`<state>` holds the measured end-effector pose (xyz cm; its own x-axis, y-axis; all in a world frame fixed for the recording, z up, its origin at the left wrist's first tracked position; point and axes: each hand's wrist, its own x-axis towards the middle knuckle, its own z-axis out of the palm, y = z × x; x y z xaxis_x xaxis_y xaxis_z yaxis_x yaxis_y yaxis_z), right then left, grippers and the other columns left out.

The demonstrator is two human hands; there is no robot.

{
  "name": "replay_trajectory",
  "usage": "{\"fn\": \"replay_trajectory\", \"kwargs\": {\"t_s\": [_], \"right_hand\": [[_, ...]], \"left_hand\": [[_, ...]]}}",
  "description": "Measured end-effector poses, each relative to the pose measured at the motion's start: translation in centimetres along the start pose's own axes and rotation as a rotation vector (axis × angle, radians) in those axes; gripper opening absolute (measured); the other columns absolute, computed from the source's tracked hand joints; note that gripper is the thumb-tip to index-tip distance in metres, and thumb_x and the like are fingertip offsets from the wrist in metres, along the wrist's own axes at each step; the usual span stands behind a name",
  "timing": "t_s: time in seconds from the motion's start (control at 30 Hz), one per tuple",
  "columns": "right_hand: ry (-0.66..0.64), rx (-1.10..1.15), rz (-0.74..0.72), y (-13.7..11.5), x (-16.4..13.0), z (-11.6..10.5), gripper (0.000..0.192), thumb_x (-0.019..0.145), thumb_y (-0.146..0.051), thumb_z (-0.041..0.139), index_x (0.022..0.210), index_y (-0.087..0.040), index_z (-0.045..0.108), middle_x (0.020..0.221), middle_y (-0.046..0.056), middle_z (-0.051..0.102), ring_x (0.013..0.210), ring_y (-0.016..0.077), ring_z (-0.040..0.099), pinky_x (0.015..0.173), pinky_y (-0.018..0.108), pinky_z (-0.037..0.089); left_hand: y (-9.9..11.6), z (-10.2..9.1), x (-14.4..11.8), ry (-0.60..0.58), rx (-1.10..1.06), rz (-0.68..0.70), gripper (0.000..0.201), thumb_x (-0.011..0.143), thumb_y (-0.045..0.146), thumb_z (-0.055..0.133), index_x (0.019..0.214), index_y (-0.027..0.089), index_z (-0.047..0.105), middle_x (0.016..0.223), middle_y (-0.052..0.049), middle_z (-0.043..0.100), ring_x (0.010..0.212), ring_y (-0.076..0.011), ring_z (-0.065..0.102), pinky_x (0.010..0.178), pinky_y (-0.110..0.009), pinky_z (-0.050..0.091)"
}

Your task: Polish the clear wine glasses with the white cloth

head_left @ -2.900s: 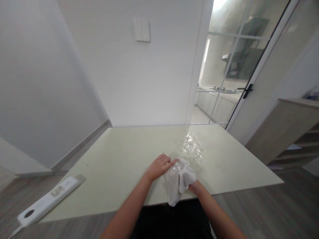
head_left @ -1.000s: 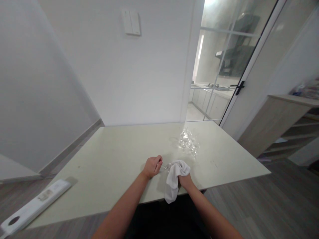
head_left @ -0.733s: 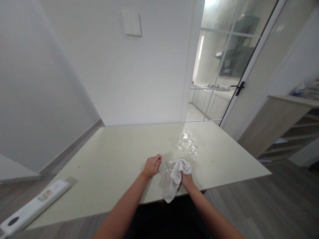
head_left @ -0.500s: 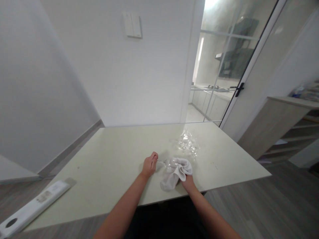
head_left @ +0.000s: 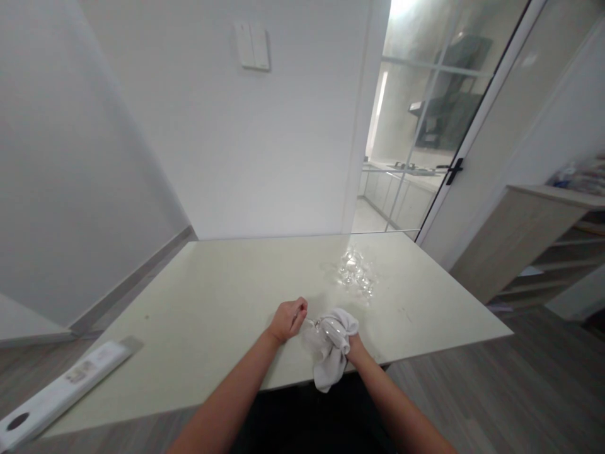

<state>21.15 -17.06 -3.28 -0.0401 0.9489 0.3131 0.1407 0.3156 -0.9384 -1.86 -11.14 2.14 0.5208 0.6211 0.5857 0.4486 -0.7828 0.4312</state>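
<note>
My left hand [head_left: 287, 320] is closed around the foot end of a clear wine glass [head_left: 318, 323], which lies sideways above the table. The glass's bowl points right, into a white cloth [head_left: 329, 366]. My right hand [head_left: 353, 348] grips that cloth against the bowl; its fingers are mostly covered by the fabric. One end of the cloth hangs down past the table's front edge. Beyond my hands, several clear glass pieces [head_left: 354, 271] stand or lie close together, their outlines hard to separate.
The pale table [head_left: 212, 290] meets a white wall [head_left: 274, 151] at the back. A long white box [head_left: 66, 388] sticks out over the left front corner. Rightward are a glazed door [head_left: 416, 126] with a black handle [head_left: 454, 171] and a wooden shelf unit [head_left: 515, 233].
My left hand has shifted slightly right and nearer to me, its wrist turned. The cloth has been drawn closer around the bowl, and its loose end now hangs lower.
</note>
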Motion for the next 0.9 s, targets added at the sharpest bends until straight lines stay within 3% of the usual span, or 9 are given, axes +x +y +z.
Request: {"fn": "replay_trajectory", "kwargs": {"t_s": [0.17,0.37,0.73,0.9], "right_hand": [[-0.068,-0.045,-0.044,-0.2,0.2,0.3,0.028,0.067,-0.043,0.070,0.087,-0.025,0.077,0.107,0.010,0.075,0.117,0.0305,0.061,0.111,0.048,0.040],[-0.018,-0.053,0.025,0.7,-0.1,0.3,0.034,0.065,-0.044,0.073,0.092,-0.023,0.076,0.106,0.013,0.074,0.115,0.0328,0.063,0.114,0.054,0.035],[-0.113,-0.082,-0.071,-0.4,0.2,0.7,0.040,0.077,-0.052,0.065,0.101,-0.022,0.074,0.106,0.011,0.075,0.109,0.0280,0.066,0.109,0.046,0.045],[-0.025,-0.143,-0.024,0.6,0.1,0.4,0.044,0.068,-0.052,0.071,0.101,-0.023,0.075,0.109,0.012,0.075,0.110,0.0322,0.066,0.109,0.051,0.044]], "left_hand": [[-0.1,0.1,0.0,0.015,0.023,0.002,0.025,0.098,0.032,0.028,0.084,0.022,0.046,0.064,0.000,0.055,0.055,-0.0152,0.053,0.059,-0.027,0.040],[-0.1,0.2,0.0,0.018,0.030,-0.010,0.024,0.098,0.032,0.030,0.085,0.022,0.047,0.064,0.000,0.055,0.056,-0.0150,0.054,0.060,-0.026,0.040],[-0.4,0.3,0.0,0.015,0.035,-0.016,0.029,0.100,0.034,0.026,0.085,0.022,0.048,0.065,0.000,0.055,0.058,-0.0146,0.054,0.060,-0.026,0.040],[-0.4,0.3,-0.2,0.023,0.072,0.028,0.029,0.099,0.035,0.028,0.085,0.021,0.049,0.063,0.000,0.055,0.055,-0.0150,0.053,0.059,-0.026,0.040]]}}
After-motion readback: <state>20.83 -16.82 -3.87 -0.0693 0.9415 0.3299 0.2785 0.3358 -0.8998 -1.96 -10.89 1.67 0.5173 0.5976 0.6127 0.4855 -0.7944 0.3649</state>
